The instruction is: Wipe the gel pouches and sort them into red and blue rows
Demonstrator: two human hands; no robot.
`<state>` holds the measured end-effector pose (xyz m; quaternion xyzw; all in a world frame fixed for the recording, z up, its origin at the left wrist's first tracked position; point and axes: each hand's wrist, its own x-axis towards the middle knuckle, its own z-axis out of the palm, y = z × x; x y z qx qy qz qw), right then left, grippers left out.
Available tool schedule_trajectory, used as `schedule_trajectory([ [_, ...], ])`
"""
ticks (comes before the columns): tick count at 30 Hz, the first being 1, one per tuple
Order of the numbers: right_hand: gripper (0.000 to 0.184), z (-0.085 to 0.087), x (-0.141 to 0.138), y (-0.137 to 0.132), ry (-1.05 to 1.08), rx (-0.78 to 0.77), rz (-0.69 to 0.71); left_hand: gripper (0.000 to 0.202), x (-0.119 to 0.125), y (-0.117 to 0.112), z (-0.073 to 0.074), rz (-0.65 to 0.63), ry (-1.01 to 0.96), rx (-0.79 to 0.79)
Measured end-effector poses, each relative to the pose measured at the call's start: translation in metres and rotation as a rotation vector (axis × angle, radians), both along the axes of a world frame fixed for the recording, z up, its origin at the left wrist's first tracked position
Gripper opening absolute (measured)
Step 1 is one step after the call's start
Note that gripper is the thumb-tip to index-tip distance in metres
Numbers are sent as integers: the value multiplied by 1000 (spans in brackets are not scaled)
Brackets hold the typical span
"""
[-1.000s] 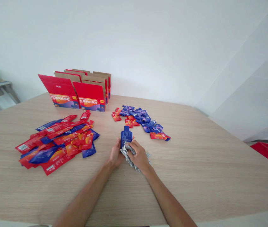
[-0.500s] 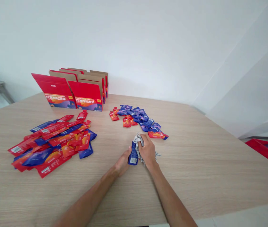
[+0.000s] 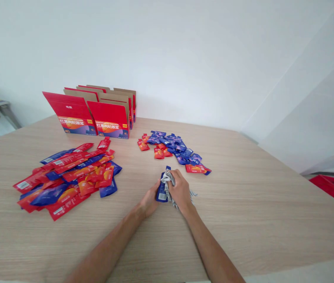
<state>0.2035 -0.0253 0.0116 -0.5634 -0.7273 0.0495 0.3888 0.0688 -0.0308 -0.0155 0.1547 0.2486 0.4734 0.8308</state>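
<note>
Pouch [image 3: 162,191]: one, blue, gripped in your left hand [image 3: 148,201]. Your right hand [image 3: 181,189] clenches one cloth [image 3: 167,181] against it. Two pouch heaps [image 3: 66,177] flank your grip.

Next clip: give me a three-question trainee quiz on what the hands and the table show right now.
1. True or false: the left hand holds a blue pouch.
2. What does the right hand press against that pouch: A a cloth, B a red box, C nothing?
3. Which pile lies nearer the red boxes: the large pile or the small pile?

Key: 1 true. 2 A. 3 cannot tell; both lie just in front of them, one to each side.
</note>
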Motion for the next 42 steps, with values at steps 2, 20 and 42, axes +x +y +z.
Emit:
schedule_trajectory([
  [2, 25, 2, 10, 4, 42, 37, -71, 25, 7, -6, -4, -64, -3, 13],
  [20, 27, -2, -32, -19, -159, -137, 356, 53, -38, 25, 16, 165, 6, -10],
  [42, 21, -9, -28, -9, -73, -160, 327, 31, -294, 92, 93, 160, 2498, 349],
])
